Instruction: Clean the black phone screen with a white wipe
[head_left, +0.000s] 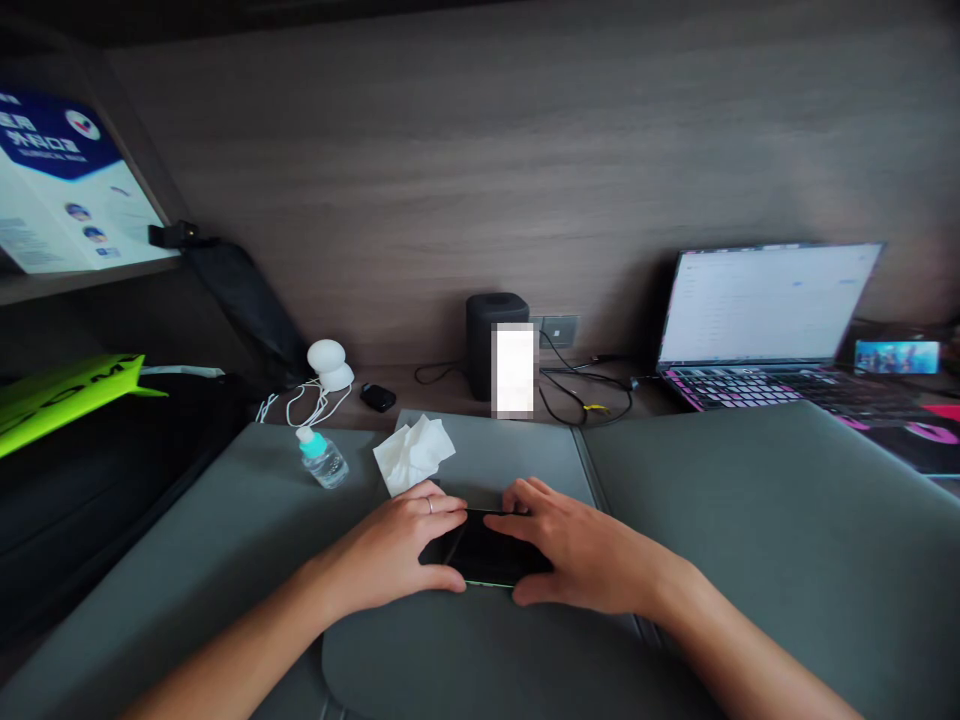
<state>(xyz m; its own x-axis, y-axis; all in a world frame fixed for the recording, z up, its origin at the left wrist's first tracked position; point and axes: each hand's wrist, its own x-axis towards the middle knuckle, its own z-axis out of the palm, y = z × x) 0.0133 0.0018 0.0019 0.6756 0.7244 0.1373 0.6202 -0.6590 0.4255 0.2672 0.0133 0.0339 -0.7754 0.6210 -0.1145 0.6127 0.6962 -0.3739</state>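
A dark-screened smartphone (487,550) with a thin green edge lies sideways on the grey padded mat (450,650). At its left end is my left hand (412,545), wearing a ring, with fingers along the far edge and the thumb at the near edge. My right hand (562,550) grips the other end in the same way, one finger resting over the screen. Just beyond my left hand sits a crumpled white tissue (415,450). Left of the tissue, a small clear spray bottle (324,462) with a turquoise collar leans slightly.
A black speaker (480,350) stands at the back, partly behind a blurred white patch. Black cables (577,385) run beside it. An open laptop (765,310) is at the right. A white round device (328,362) and a black key fob (377,397) lie back left.
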